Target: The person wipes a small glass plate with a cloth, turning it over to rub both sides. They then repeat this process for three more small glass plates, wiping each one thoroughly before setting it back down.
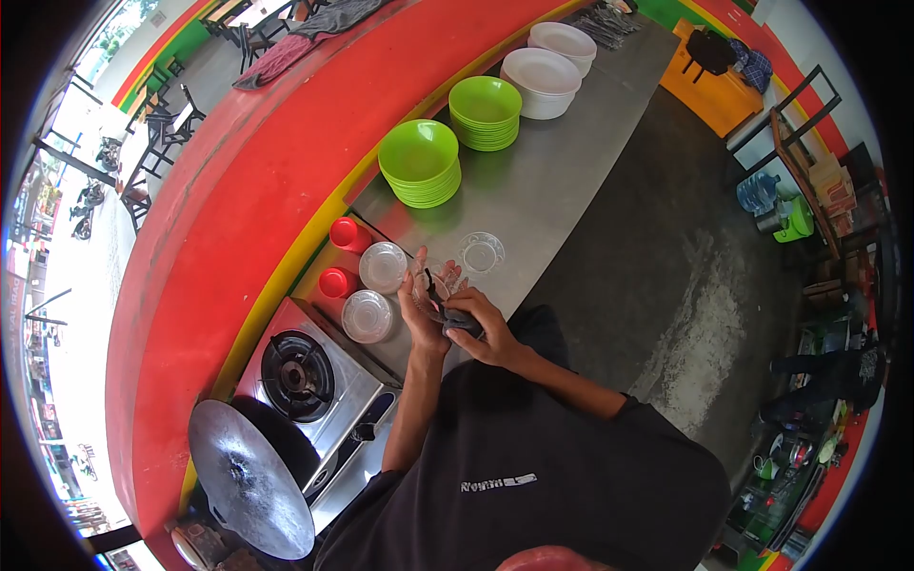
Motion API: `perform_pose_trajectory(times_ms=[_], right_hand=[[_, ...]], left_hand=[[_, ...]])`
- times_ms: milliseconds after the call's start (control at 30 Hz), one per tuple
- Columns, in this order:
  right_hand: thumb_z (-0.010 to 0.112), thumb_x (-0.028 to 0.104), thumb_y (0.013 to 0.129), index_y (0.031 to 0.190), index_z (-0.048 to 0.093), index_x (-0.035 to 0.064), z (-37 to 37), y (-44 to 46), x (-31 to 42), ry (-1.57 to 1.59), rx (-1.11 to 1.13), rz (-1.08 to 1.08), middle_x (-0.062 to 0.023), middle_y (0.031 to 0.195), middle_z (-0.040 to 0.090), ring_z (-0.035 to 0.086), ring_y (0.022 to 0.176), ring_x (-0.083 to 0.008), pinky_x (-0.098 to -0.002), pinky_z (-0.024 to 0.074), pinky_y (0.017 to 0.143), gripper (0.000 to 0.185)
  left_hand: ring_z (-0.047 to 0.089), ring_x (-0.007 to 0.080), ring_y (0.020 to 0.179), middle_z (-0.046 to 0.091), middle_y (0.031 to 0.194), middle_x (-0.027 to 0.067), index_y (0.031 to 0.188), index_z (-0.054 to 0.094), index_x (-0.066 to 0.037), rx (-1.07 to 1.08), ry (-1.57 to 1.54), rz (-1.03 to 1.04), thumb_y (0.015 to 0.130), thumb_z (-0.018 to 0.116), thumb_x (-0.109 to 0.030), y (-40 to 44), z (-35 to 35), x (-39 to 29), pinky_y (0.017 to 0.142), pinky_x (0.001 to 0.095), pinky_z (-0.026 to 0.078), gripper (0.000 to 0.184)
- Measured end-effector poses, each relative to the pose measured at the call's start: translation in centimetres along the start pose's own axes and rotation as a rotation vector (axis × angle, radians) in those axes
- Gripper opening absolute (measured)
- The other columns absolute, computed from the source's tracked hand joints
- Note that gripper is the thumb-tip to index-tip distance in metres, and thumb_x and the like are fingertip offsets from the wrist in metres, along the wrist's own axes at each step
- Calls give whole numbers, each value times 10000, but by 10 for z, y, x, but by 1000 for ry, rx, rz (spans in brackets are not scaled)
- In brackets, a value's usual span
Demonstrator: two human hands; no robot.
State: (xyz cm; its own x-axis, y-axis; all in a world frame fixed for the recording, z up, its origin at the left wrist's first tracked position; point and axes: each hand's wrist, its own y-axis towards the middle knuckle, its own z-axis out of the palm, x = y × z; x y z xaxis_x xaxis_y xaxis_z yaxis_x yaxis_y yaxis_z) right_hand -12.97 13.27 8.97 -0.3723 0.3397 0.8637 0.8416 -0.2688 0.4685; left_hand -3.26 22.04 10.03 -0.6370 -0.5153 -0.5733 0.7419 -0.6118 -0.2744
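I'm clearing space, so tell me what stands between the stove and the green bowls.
Two red containers and clear glass dishes, as the head view shows.

The far stacks of plates point(539, 84) are plain white; the nearer stacks of bowls point(419, 157) are bright lime green. The plastic cups point(350, 235) at left are red. Beside them, the glass saucers point(367, 316) are clear, and the loose saucer point(481, 252) has a colourless patterned rim. The handheld cloth-like item point(463, 322) is charcoal. The tabletop point(590, 143) is silver-grey; the low wall point(219, 181) at left is red, bordered yellow. The near wok point(249, 476) is mottled grey, the T-shirt point(562, 447) black with white lettering point(499, 483).
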Motion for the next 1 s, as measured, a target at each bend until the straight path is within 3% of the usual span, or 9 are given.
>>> perform_pose_trajectory(times_ms=[133,200,300,400,600,700,800,900,1000], right_hand=[[747,140,864,1266,542,-6,-4,1,5,-3,-52,32,-171,1245,578,581,1137,-256,-347,453,957,474],[750,121,862,1236,564,-10,-4,2,5,59,-103,54,-154,1177,616,613,1057,-219,-325,477,903,438],[756,108,862,1164,601,-18,-7,2,6,119,-141,138,-106,1015,661,633,911,-154,-290,500,817,362],[749,107,877,1081,631,-16,-7,6,8,166,-265,194,-53,902,670,613,815,-98,-258,497,755,266],[671,153,953,1026,610,23,-28,16,5,258,-445,362,18,885,620,545,786,-51,-224,460,721,161],[610,206,994,1027,565,44,-37,16,3,437,-432,442,27,934,581,519,847,-38,-210,436,752,171],[628,195,979,1065,604,27,-47,12,-11,485,-348,541,-10,1005,604,540,919,-58,-223,440,815,190],[649,182,958,1128,644,25,-58,16,-14,206,-292,495,-36,1058,622,555,989,-91,-252,435,883,231],[665,174,942,1173,659,26,-79,13,-27,-232,-266,240,-47,1110,639,583,1028,-137,-282,437,921,274]], left_hand=[[566,266,1048,539,1142,135,1499,326,-187,-84,35,40,940,484,-652,7,-9,3,929,444,475,744],[556,242,1015,509,1106,107,1473,334,-185,-165,56,68,943,487,-661,7,-10,7,892,427,481,729],[392,198,1249,384,1340,75,1467,322,-208,-255,97,-7,962,528,-603,2,-14,12,1044,402,377,674],[397,175,1254,387,1358,76,1406,359,-158,-189,320,254,1001,522,-529,10,-25,24,1040,402,375,573],[628,102,915,637,976,3,1120,544,-82,-126,309,70,1038,513,-417,-6,-27,8,825,326,524,347],[632,75,722,651,809,-11,962,562,-87,-48,316,121,1041,522,-371,-8,-21,5,683,261,552,298],[679,132,711,689,862,82,973,526,-72,4,292,196,1037,532,-352,-4,-27,2,626,259,568,288],[718,210,699,709,891,157,1008,498,-57,-61,378,182,1032,537,-353,-12,-25,-12,595,275,581,299],[732,277,693,712,904,212,1068,472,-49,-101,367,209,1030,541,-351,-12,-39,-16,578,295,588,312]])
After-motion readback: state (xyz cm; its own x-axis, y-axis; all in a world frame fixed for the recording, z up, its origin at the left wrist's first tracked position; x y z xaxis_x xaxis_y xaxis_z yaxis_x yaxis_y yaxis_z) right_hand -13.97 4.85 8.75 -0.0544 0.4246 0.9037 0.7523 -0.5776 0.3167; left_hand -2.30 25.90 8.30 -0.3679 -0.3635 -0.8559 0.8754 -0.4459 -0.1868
